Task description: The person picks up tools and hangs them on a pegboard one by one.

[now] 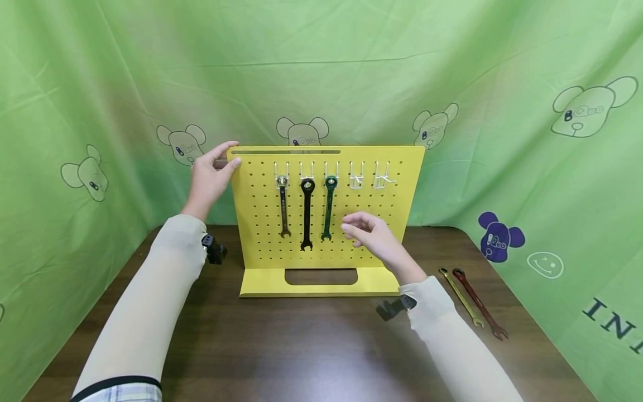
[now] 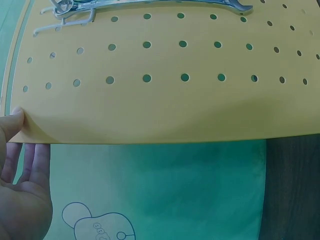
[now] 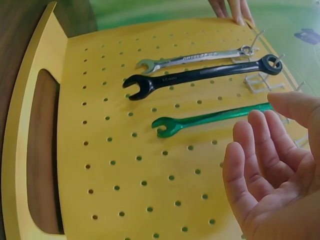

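Observation:
A yellow pegboard (image 1: 321, 263) stands upright on the table. My left hand (image 1: 208, 181) pinches its upper left corner, thumb on the front face and fingers behind the edge, as the left wrist view shows. From white hooks hang a silver combination wrench (image 1: 283, 213), a black one (image 1: 307, 215) and a green one (image 1: 329, 211), open ends down. My right hand (image 1: 374, 237) is in front of the board, just right of the green wrench, fingers loosely bent and holding nothing. In the right wrist view, its thumb overlaps the green wrench's (image 3: 210, 118) ring end.
Two more white hooks (image 1: 356, 187) at the board's upper right carry no wrench. On the brown table (image 1: 311, 346), right of the board, lie a gold wrench (image 1: 462, 298) and a dark red wrench (image 1: 479, 303). Green printed cloth (image 1: 351, 33) surrounds the table's back and sides.

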A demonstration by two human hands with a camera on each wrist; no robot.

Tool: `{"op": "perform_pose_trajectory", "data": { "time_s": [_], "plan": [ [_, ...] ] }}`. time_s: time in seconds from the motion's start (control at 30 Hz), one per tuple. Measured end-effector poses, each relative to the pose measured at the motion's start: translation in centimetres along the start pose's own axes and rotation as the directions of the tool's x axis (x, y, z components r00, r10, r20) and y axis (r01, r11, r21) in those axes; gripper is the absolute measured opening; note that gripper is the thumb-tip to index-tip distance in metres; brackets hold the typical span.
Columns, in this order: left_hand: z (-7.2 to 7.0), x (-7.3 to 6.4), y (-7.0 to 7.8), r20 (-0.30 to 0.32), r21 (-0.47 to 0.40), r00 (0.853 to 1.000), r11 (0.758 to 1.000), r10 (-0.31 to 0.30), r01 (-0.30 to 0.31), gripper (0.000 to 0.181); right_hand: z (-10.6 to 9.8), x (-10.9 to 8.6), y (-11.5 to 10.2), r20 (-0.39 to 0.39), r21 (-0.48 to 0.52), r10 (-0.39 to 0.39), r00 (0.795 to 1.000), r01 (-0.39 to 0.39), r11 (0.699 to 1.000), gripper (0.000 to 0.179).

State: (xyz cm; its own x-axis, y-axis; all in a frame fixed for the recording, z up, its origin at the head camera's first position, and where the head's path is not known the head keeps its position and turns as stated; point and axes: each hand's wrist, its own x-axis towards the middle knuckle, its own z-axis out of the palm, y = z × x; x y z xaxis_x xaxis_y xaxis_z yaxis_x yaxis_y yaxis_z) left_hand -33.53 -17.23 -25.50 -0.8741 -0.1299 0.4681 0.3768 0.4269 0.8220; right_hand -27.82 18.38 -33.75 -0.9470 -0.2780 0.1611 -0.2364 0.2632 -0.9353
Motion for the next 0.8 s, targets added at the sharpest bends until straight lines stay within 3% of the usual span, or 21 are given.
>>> {"op": "perform_pose_trajectory", "data": {
  "time_s": [0.37, 0.8],
  "plan": [
    [-0.1, -0.1, -0.1, -0.006, 0.002, 1.000, 1.000, 0.005, -0.005, 0.040, -2.6, -1.8, 2.2, 0.016, -0.094, 0.049, 0.999, -0.048, 0.994, 0.043],
    [0.0, 0.0, -0.3, -0.003, -0.001, 1.000, 1.000, 0.010, -0.010, 0.040, -7.9, -6.4, 5.9, -0.007, -0.132, 0.124, 0.992, -0.124, 0.983, 0.043]
  ]
}}
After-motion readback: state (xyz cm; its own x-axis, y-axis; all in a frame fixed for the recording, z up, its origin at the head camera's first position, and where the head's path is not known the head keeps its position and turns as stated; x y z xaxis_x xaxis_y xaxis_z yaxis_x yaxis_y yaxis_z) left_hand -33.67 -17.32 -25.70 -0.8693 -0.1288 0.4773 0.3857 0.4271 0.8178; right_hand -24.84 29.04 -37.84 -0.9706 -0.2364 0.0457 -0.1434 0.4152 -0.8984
